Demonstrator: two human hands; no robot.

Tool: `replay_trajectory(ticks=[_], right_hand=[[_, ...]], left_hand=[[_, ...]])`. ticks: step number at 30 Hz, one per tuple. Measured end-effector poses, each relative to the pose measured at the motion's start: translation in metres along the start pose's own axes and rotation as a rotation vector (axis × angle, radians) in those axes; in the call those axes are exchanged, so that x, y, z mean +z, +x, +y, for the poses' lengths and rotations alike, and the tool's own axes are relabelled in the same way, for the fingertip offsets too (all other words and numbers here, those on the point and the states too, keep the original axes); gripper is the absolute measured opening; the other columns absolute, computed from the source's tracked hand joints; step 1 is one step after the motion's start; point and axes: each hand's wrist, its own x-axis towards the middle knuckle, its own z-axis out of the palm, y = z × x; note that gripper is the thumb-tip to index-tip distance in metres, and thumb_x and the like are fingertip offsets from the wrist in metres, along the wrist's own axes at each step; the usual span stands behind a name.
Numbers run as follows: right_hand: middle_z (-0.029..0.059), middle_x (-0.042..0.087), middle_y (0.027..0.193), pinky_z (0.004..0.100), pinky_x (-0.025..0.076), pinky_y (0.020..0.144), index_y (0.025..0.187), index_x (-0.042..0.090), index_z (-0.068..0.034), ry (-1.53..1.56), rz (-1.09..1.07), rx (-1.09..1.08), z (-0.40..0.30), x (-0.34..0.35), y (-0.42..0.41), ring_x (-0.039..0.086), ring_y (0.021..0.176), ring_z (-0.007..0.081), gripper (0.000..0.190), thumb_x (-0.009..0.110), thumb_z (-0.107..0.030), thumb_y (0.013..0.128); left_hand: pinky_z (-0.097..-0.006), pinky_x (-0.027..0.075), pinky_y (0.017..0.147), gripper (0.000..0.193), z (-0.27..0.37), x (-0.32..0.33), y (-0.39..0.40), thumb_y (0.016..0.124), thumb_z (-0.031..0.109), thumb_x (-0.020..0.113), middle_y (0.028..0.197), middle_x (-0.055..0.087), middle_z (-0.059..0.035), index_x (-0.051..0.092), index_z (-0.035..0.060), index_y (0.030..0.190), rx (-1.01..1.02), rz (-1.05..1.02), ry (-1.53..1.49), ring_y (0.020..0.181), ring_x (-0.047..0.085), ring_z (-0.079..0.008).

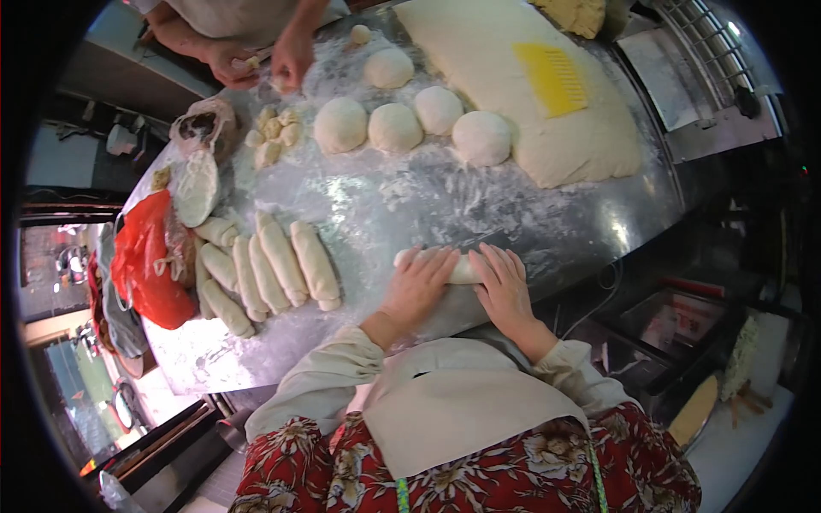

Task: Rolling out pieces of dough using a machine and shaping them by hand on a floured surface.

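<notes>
A smooth, pale dough roll [463, 272] lies crosswise near the front edge of the floured metal table. My left hand [417, 282] lies over its left part, fingers stretched across it. Over its right end rests my right hand [502, 282], with the fingers a little spread. Neither hand wraps around the roll; its middle shows between them, and my palms hide much of the rest. To the left, several finished-looking dough rolls [315, 263] lie side by side, some partly on top of others.
Several round dough balls [395, 128] sit beyond my hands. A large dough slab [577, 151] bears a yellow scraper [550, 78]. Small dough-like pieces [272, 131] lie near another person's hands [292, 64]. A red plastic bag [154, 263] stands at the left edge.
</notes>
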Motion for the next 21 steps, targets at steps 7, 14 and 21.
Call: replay_trajectory(ticks=[7, 14, 21], right_hand=[[0.0164, 0.056, 0.115, 0.0450, 0.043, 0.092, 0.114, 0.057, -0.001, 0.312, -0.037, 0.031, 0.000, 0.003, 0.084, 0.053, 0.110, 0.0347, 0.042, 0.071, -0.013, 0.076], [0.0141, 0.055, 0.114, 0.0437, 0.043, 0.092, 0.112, 0.061, -0.003, -0.297, 0.183, 0.012, 0.051, -0.041, 0.220, 0.053, 0.108, 0.0311, 0.041, 0.070, -0.026, 0.078], [0.0122, 0.055, 0.111, 0.0425, 0.043, 0.088, 0.106, 0.062, -0.006, -0.661, -0.225, 0.173, 0.063, -0.016, 0.252, 0.052, 0.107, 0.0297, 0.038, 0.069, -0.026, 0.075]], left_hand=[[-0.0422, 0.040, 0.093, 0.049, -0.082, -0.058, 0.030, 0.077, 0.006, 0.059, 0.111, 0.058, -0.0099, 0.060, 0.0193, 0.124, 0.056, -0.092, -0.045, 0.106, 0.054, -0.0312], [-0.0483, 0.030, 0.108, 0.048, -0.196, -0.126, -0.010, 0.075, -0.006, 0.054, 0.128, 0.052, -0.0139, 0.063, 0.0137, 0.117, -0.182, 0.142, 0.349, 0.124, 0.045, -0.0336], [-0.0381, 0.039, 0.103, 0.046, -0.105, -0.082, 0.052, 0.081, -0.010, 0.054, 0.134, 0.050, -0.0139, 0.058, 0.0078, 0.123, -0.158, 0.280, -0.351, 0.126, 0.047, -0.0322]])
